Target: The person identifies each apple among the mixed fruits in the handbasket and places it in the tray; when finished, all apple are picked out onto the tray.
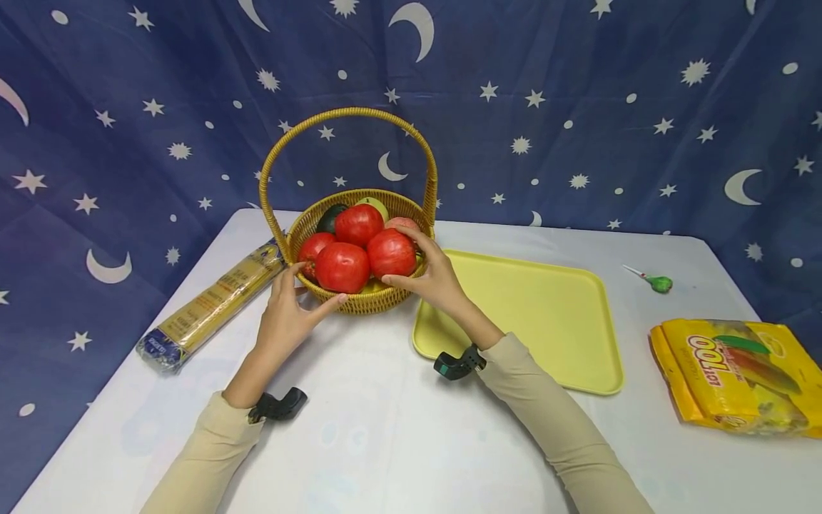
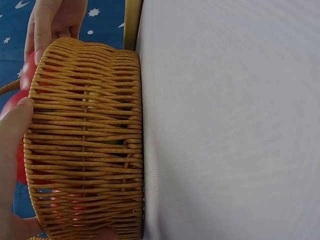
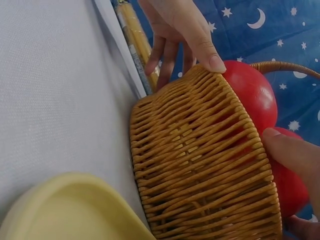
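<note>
A wicker basket (image 1: 369, 303) with a tall arched handle holds several red pomegranates, a dark green fruit (image 1: 330, 218) and a yellow-green fruit (image 1: 374, 205). My right hand (image 1: 433, 275) grips the right-hand pomegranate (image 1: 392, 253), thumb at its front and fingers over its far side. In the right wrist view, that thumb (image 3: 290, 152) lies against the red skin. My left hand (image 1: 285, 318) rests at the basket's left front, with its thumb on the rim beneath the front pomegranate (image 1: 342, 268). Its other fingers (image 3: 167, 62) extend along the outside of the basket.
A yellow tray (image 1: 533, 307) lies right of the basket, under my right forearm. A pack of spaghetti (image 1: 218, 303) lies at the left, its end by the basket. Farther right are a green lollipop (image 1: 658, 283) and a yellow Lot 100 candy bag (image 1: 738, 375). A starry curtain (image 1: 552, 128) hangs behind.
</note>
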Demonstrator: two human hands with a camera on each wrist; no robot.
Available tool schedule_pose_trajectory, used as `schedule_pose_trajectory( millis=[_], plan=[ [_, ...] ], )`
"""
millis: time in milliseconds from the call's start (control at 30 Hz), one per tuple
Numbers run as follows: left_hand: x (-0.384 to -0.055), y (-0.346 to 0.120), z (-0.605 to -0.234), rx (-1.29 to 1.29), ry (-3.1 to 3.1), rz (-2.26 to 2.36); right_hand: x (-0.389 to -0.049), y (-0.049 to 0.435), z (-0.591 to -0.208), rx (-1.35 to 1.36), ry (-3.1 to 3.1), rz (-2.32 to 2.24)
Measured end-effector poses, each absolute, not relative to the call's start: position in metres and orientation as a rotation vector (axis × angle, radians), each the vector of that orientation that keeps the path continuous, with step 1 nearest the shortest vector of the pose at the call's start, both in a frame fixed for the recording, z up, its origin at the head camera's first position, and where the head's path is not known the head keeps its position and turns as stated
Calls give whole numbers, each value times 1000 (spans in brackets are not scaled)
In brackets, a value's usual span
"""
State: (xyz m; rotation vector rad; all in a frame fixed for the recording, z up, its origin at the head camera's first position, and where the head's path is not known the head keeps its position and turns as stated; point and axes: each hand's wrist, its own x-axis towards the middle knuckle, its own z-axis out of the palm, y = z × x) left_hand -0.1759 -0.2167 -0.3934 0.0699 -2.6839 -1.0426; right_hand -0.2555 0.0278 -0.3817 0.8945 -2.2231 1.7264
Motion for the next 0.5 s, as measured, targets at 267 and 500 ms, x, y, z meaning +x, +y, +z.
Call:
schedule_pose_trajectory(
  millis=[267,500],
  plan=[
    [-177,-216,-394,76,-2674,-1018,-255,31,-379,860,-2237,1722],
    [-177,-216,-394,100,-2695,-1015,-255,35,-373,884,-2184,1822]
  ],
)
